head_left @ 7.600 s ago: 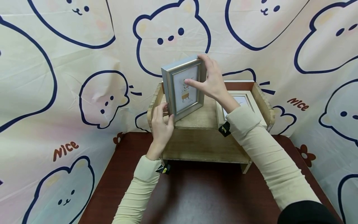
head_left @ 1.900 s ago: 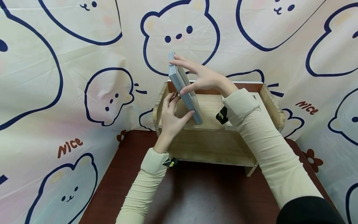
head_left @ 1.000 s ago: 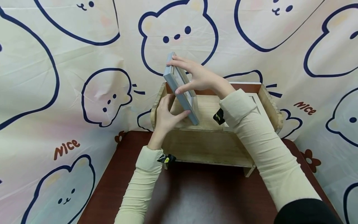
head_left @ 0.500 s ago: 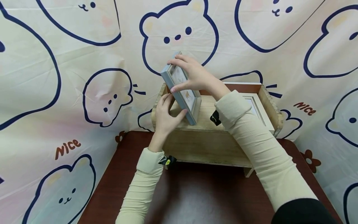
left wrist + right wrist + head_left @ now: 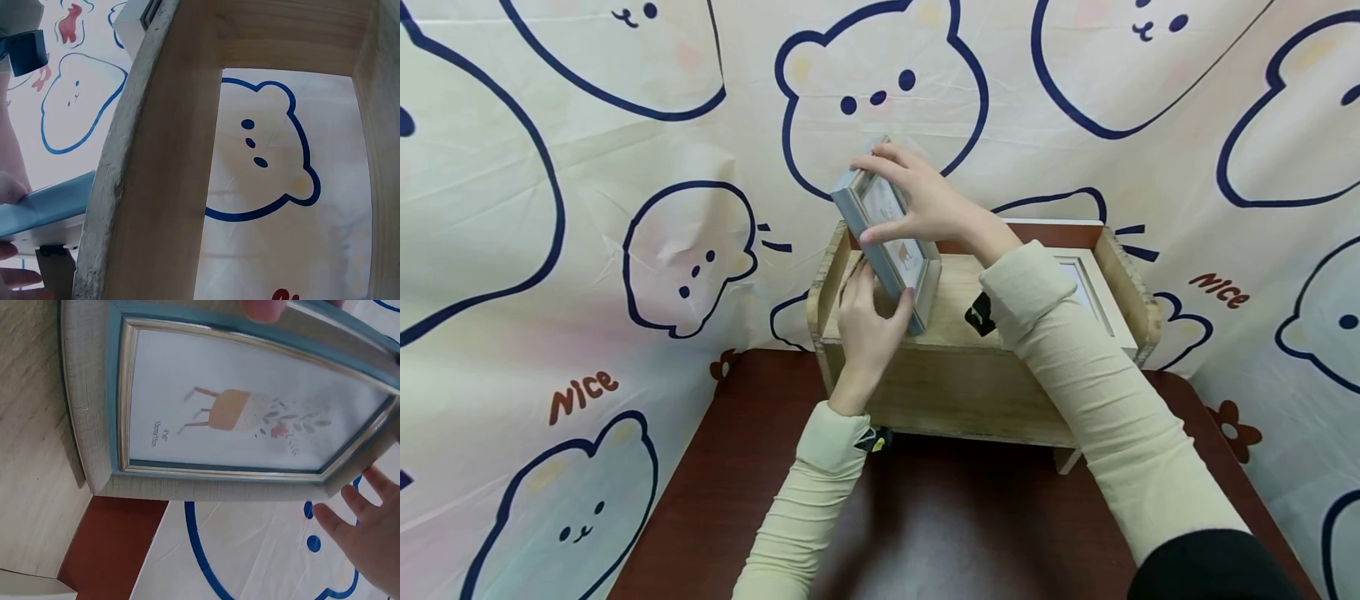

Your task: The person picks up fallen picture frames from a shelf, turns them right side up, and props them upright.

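Observation:
A blue-grey picture frame leans tilted with its lower edge at the top of a small wooden shelf unit. Its print shows a plant in an orange pot. My right hand grips its upper part, thumb on the near side edge and fingers at the top. Low on the same edge, my left hand holds the frame between thumb and fingers. In the left wrist view those fingertips are behind it, beside a dark stand. The rest of the frame's back is hidden.
A cream picture frame lies at the right end of the shelf top, partly behind my right sleeve. Raised side panels bound that top. The unit stands on a dark red table against a cartoon-printed cloth.
Earlier the picture frame faced me, then turned nearly edge-on. Over the last second its print has swung partly back into view. My left hand has just shifted right, closer against the frame's lower edge.

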Action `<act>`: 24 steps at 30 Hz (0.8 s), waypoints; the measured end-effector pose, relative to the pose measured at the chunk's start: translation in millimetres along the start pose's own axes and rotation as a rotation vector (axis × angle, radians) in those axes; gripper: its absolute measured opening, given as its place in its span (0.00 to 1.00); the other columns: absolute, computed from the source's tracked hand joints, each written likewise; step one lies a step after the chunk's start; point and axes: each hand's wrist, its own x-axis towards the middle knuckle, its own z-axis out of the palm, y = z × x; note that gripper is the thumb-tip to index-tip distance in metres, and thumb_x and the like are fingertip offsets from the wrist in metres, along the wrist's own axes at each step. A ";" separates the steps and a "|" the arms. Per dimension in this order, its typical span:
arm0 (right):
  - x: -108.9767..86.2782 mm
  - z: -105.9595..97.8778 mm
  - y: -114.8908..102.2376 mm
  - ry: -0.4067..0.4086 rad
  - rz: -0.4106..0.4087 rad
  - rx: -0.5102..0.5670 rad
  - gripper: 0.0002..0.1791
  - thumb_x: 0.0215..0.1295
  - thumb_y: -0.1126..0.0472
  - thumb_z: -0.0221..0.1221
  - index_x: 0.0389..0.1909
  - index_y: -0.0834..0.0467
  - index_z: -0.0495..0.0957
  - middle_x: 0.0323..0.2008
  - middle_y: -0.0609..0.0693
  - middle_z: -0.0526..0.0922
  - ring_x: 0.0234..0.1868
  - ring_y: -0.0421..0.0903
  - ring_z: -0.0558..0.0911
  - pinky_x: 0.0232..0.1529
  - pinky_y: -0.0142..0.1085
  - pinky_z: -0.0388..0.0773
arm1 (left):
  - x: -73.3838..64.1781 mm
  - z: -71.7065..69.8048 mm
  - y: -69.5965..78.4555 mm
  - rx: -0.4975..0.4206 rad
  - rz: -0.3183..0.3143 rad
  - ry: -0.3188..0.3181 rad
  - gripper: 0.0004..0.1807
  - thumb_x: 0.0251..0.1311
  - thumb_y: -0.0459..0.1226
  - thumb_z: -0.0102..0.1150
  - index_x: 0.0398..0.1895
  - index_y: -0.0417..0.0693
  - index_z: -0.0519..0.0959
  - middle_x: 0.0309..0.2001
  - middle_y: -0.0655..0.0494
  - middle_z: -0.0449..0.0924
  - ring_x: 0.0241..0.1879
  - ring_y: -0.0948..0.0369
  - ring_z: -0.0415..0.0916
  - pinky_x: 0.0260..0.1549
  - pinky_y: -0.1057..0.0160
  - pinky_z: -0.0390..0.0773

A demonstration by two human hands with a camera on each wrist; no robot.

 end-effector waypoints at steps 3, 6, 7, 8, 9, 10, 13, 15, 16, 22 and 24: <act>0.8 -4.0 7.2 -0.020 -0.030 0.043 0.45 0.49 0.50 0.67 0.68 0.52 0.56 0.68 0.54 0.50 0.68 0.49 0.49 0.63 0.47 0.51 | -0.4 2.3 -0.1 -0.026 0.005 0.002 0.27 0.51 0.37 0.60 0.54 0.34 0.71 0.48 0.43 0.76 0.49 0.51 0.73 0.46 0.54 0.73; 3.9 -8.2 12.7 -0.040 -0.038 0.057 0.47 0.49 0.52 0.67 0.69 0.54 0.54 0.68 0.54 0.49 0.67 0.48 0.50 0.64 0.46 0.51 | -0.9 3.9 -0.1 -0.042 0.001 0.005 0.26 0.51 0.36 0.60 0.54 0.34 0.71 0.46 0.42 0.77 0.46 0.52 0.75 0.44 0.56 0.74; 5.4 -9.2 14.1 -0.046 -0.035 0.053 0.49 0.49 0.52 0.67 0.69 0.54 0.52 0.68 0.55 0.49 0.67 0.49 0.50 0.64 0.45 0.51 | -1.1 4.1 0.0 -0.044 0.000 0.008 0.26 0.51 0.36 0.60 0.54 0.33 0.71 0.45 0.42 0.78 0.46 0.51 0.75 0.43 0.55 0.75; 6.9 -10.2 15.1 -0.056 -0.028 0.052 0.50 0.48 0.51 0.68 0.70 0.54 0.51 0.68 0.55 0.48 0.67 0.49 0.50 0.64 0.46 0.51 | -1.3 4.3 0.2 -0.045 -0.002 0.010 0.27 0.51 0.36 0.60 0.54 0.33 0.71 0.45 0.42 0.78 0.46 0.51 0.75 0.43 0.55 0.75; 8.5 -11.2 16.0 -0.068 -0.016 0.049 0.52 0.48 0.51 0.68 0.70 0.54 0.48 0.68 0.55 0.47 0.67 0.49 0.48 0.64 0.46 0.50 | -1.6 4.3 0.4 -0.044 -0.003 0.011 0.27 0.51 0.36 0.60 0.55 0.33 0.70 0.44 0.42 0.78 0.45 0.51 0.76 0.42 0.55 0.75; 9.5 -12.5 17.1 -0.081 0.005 0.052 0.54 0.48 0.50 0.68 0.71 0.54 0.46 0.69 0.55 0.45 0.68 0.49 0.46 0.65 0.47 0.49 | -1.9 4.6 0.8 -0.042 -0.004 0.014 0.27 0.50 0.35 0.60 0.55 0.33 0.70 0.43 0.42 0.79 0.44 0.51 0.76 0.42 0.55 0.75; 11.5 -17.2 22.4 -0.129 0.089 0.103 0.58 0.47 0.50 0.68 0.72 0.51 0.39 0.71 0.53 0.37 0.69 0.48 0.40 0.66 0.48 0.45 | -2.7 5.0 2.2 -0.036 -0.006 0.016 0.27 0.50 0.36 0.60 0.55 0.33 0.70 0.41 0.42 0.79 0.42 0.51 0.76 0.40 0.55 0.76; 11.8 -19.8 28.3 -0.161 0.155 0.154 0.59 0.48 0.49 0.67 0.71 0.47 0.34 0.71 0.48 0.33 0.70 0.44 0.37 0.66 0.47 0.41 | -3.2 5.3 2.4 -0.031 -0.008 0.020 0.27 0.50 0.36 0.59 0.55 0.33 0.70 0.40 0.43 0.80 0.41 0.51 0.76 0.39 0.55 0.76; 11.9 -20.8 31.8 -0.177 0.182 0.182 0.60 0.48 0.50 0.67 0.71 0.46 0.33 0.71 0.46 0.32 0.69 0.43 0.36 0.66 0.47 0.40 | -3.2 5.6 2.2 -0.031 -0.008 0.023 0.27 0.50 0.36 0.59 0.55 0.33 0.70 0.40 0.43 0.80 0.41 0.51 0.76 0.39 0.55 0.76; 15.5 -19.8 47.1 -0.236 0.247 0.343 0.59 0.51 0.59 0.65 0.70 0.41 0.29 0.71 0.50 0.40 0.68 0.55 0.49 0.64 0.52 0.50 | -2.7 6.2 0.3 -0.037 -0.003 0.029 0.27 0.50 0.36 0.59 0.55 0.33 0.71 0.40 0.44 0.80 0.40 0.52 0.77 0.38 0.55 0.76; 17.1 -17.7 49.4 -0.237 0.250 0.387 0.58 0.52 0.63 0.64 0.70 0.40 0.29 0.69 0.56 0.47 0.66 0.58 0.55 0.61 0.52 0.57 | -2.8 5.7 0.6 -0.040 -0.003 0.025 0.26 0.50 0.36 0.59 0.54 0.34 0.71 0.39 0.44 0.80 0.39 0.52 0.77 0.37 0.55 0.76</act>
